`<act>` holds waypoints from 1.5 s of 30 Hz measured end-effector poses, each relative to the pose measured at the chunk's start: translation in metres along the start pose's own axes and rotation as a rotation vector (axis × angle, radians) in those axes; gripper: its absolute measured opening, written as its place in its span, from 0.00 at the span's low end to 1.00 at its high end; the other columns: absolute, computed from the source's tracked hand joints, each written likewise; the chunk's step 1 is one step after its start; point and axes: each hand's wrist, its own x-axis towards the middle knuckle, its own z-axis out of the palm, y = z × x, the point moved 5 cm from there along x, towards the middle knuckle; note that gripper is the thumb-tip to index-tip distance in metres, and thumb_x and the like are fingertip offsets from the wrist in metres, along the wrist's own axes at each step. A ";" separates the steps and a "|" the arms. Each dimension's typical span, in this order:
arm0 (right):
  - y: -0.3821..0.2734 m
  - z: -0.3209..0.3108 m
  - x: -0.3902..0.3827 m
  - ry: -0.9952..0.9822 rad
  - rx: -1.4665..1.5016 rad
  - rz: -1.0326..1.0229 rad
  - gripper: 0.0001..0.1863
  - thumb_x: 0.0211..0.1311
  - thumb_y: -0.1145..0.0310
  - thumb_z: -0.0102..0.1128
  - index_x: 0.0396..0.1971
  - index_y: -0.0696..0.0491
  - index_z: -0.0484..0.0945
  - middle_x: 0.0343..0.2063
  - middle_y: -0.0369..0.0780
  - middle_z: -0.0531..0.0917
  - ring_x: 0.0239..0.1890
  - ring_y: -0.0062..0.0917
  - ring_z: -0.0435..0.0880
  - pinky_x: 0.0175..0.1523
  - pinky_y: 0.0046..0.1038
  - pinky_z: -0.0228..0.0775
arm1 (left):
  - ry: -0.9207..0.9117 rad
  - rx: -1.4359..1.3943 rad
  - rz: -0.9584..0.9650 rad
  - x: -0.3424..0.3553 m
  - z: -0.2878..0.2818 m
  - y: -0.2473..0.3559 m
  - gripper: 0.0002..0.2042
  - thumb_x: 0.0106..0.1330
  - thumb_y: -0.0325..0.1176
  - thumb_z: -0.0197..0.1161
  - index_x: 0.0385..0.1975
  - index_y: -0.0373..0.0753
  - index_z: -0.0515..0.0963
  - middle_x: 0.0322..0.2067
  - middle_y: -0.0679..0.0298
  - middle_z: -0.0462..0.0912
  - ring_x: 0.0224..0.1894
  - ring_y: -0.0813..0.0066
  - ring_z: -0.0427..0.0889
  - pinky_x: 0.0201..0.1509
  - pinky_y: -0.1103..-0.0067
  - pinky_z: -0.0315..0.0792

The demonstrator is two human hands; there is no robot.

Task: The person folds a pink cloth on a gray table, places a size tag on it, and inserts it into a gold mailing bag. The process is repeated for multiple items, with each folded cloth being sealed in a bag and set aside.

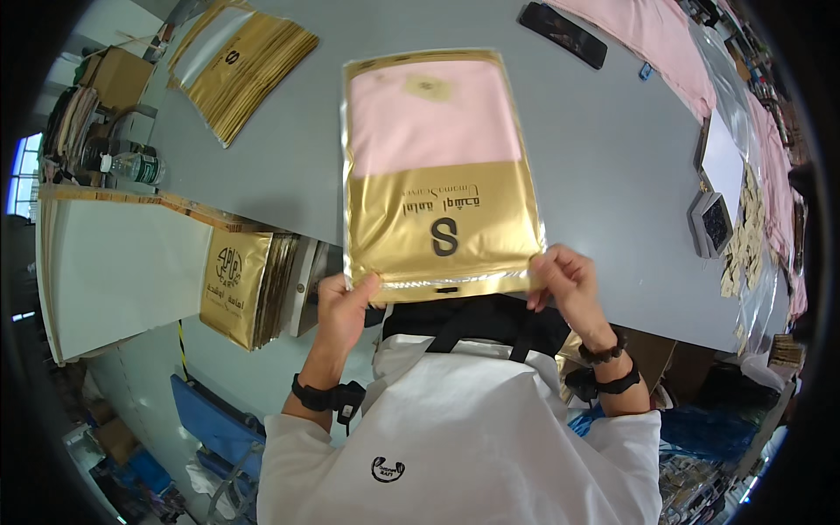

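A gold zip bag (385, 206) with a clear upper window lies at the table's near edge, its zip end toward me. Folded pink cloth (429, 127) shows through the window, with a small pale yellow label (429, 88) on it. My left hand (345, 308) pinches the bag's near left corner between thumb and fingers. At the near right corner, my right hand (564, 282) grips the edge the same way. A small black zip slider (447, 290) sits near the middle of the closure, between my hands.
A fanned stack of gold bags (249, 66) lies at the far left. More gold bags (236, 289) stand below the tabletop at left. A water bottle (136, 167) is nearby. At far right are a phone (563, 35), pink cloth (652, 39), a grey tray (711, 224) and pale labels (744, 236).
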 end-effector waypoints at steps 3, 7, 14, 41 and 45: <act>-0.014 -0.017 0.010 0.153 -0.127 -0.056 0.20 0.75 0.55 0.64 0.37 0.60 0.83 0.23 0.35 0.84 0.19 0.13 0.80 0.23 0.17 0.72 | -0.386 0.388 -0.126 -0.009 0.025 -0.009 0.23 0.69 0.36 0.69 0.60 0.29 0.77 0.51 0.61 0.86 0.52 0.77 0.83 0.52 0.75 0.78; -0.022 -0.016 0.017 0.127 -0.333 -0.054 0.19 0.74 0.57 0.65 0.48 0.60 0.82 0.23 0.34 0.84 0.18 0.12 0.77 0.21 0.17 0.70 | -0.062 0.040 0.025 -0.008 0.011 -0.010 0.22 0.73 0.35 0.66 0.61 0.28 0.76 0.49 0.62 0.85 0.52 0.75 0.83 0.54 0.75 0.77; -0.021 -0.016 0.013 0.185 -0.427 -0.130 0.17 0.74 0.61 0.65 0.54 0.55 0.83 0.22 0.33 0.81 0.18 0.11 0.76 0.22 0.17 0.67 | 0.616 0.015 0.449 -0.046 -0.076 -0.026 0.16 0.76 0.34 0.62 0.54 0.28 0.77 0.48 0.61 0.84 0.47 0.76 0.81 0.52 0.77 0.77; -0.054 -0.041 0.023 0.226 -0.576 -0.189 0.10 0.76 0.69 0.61 0.46 0.59 0.85 0.21 0.33 0.80 0.20 0.12 0.76 0.25 0.17 0.67 | 1.146 0.059 0.066 -0.048 -0.325 -0.078 0.19 0.75 0.47 0.63 0.38 0.32 0.82 0.24 0.64 0.80 0.22 0.79 0.78 0.22 0.84 0.70; -0.099 -0.091 0.081 0.349 -0.717 -0.394 0.14 0.76 0.63 0.60 0.43 0.59 0.86 0.17 0.34 0.78 0.19 0.14 0.76 0.25 0.24 0.68 | 1.215 0.220 0.320 -0.024 -0.259 0.009 0.18 0.77 0.46 0.58 0.37 0.36 0.82 0.20 0.72 0.71 0.21 0.84 0.66 0.22 0.83 0.59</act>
